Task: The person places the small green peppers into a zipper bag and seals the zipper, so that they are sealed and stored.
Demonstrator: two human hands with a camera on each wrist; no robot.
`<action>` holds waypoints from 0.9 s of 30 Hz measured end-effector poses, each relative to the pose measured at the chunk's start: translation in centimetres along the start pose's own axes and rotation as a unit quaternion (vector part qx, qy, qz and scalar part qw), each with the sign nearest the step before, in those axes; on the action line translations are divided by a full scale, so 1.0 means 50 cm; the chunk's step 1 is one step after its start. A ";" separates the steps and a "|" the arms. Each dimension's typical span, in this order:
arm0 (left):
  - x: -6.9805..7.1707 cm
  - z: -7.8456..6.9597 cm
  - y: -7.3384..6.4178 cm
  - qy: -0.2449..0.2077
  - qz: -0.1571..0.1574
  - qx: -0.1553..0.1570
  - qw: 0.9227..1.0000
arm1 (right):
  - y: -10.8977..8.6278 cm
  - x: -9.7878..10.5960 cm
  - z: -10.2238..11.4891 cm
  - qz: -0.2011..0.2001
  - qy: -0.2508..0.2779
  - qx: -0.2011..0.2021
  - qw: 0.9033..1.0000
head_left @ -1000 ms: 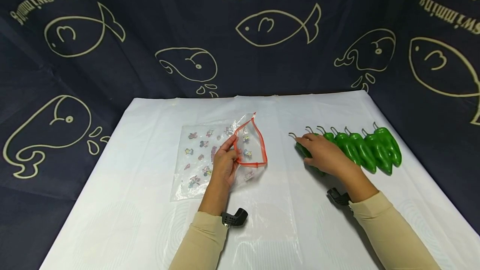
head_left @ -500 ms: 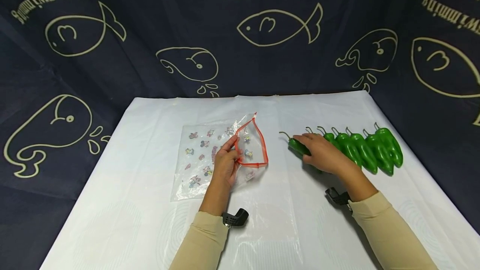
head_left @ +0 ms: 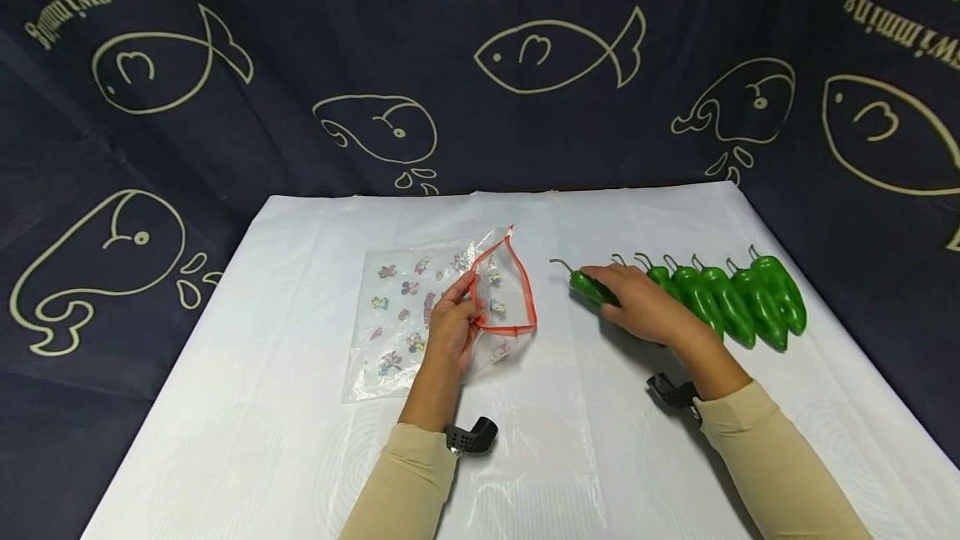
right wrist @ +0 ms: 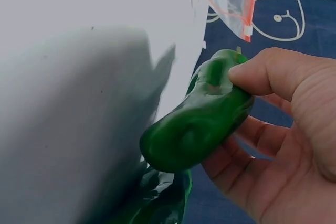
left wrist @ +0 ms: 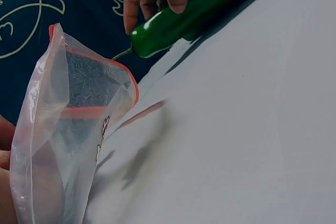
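Note:
My left hand [head_left: 448, 330] pinches the near side of a clear plastic zip bag [head_left: 382, 307] printed with small cartoon figures. The bag's red-edged mouth gapes toward the right, and its body lies flat to the left. My right hand [head_left: 637, 302] grips a green pepper [head_left: 591, 287] with a thin curved stem pointing left. In the right wrist view the thumb presses on the upper side of that pepper [right wrist: 197, 124], with fingers curled beneath. The left wrist view has the pepper's stem end close behind the mouth of the bag [left wrist: 47, 166].
Several more green peppers [head_left: 738, 298] lie side by side in a slanted row to the right, partly behind my right hand. A white cloth [head_left: 225, 440] covers the table. A dark curtain [head_left: 420, 15] with fish drawings rises behind and along both sides.
My right hand has drawn the pepper slightly left, out from the end of the row, so its stem now points nearer the bag. My left hand and the bag have stayed put.

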State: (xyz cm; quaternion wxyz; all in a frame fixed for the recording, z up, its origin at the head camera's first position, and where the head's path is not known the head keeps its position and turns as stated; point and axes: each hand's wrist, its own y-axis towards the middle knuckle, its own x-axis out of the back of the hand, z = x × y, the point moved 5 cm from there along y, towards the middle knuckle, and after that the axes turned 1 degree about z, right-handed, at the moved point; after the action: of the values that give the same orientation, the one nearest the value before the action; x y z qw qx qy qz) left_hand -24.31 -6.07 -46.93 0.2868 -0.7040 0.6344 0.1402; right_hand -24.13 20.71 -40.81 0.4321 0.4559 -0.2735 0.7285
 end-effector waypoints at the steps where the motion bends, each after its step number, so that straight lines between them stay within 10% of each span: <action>1: 0.000 0.000 -0.001 0.001 0.000 0.000 1.000 | 0.001 0.000 0.000 0.001 0.002 -0.001 1.000; 27: -0.002 -0.001 -0.003 -0.003 0.005 -0.005 1.000 | 0.054 -0.001 0.025 -0.037 0.105 0.015 0.994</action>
State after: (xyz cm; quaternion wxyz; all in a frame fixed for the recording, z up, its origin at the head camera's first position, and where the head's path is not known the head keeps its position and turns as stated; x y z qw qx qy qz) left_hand -24.21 -6.03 -46.80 0.2842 -0.7022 0.6360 0.1469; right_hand -25.96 18.43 -40.32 0.4779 0.3932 -0.1989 0.7599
